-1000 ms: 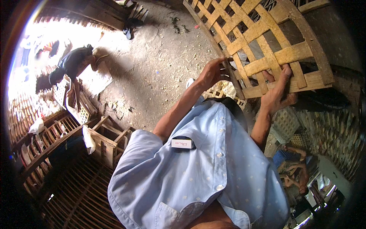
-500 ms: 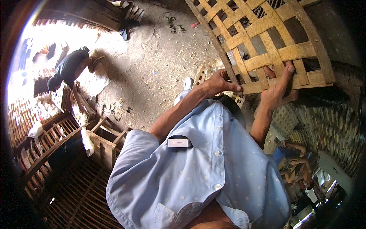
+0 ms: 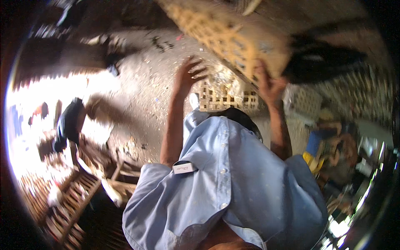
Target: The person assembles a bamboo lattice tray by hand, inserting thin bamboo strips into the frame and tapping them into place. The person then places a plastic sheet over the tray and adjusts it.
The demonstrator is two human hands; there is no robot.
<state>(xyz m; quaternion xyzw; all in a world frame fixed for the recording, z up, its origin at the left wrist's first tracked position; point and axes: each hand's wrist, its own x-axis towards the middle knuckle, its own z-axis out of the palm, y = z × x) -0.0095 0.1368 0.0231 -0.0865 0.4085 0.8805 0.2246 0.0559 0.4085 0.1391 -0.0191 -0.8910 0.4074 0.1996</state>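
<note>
The fingers of the left hand point(image 3: 189, 75) are spread open in the air, nothing being held, just left of the lower edge of a woven bamboo lattice panel point(image 3: 227, 37). The right hand point(image 3: 268, 85) is pressed against the underside of that panel near its lower right corner; whether its fingers are curled round a slat cannot be told, since they are smeared by motion. The panel is held raised and tilted in the upper middle of the view, its top cut off by the rim. Below the hands a second, smaller lattice piece point(image 3: 225, 98) is seen above the wearer's pale blue shirt point(image 3: 233, 183). The ground point(image 3: 150, 96) is bare grey earth strewn with scraps. Wooden crates point(image 3: 121, 179) are stacked at lower left, where strong daylight washes out detail, and another person point(image 3: 68, 125) is bent over there. The right side is dark and blurred, its coloured clutter hard to make out
</note>
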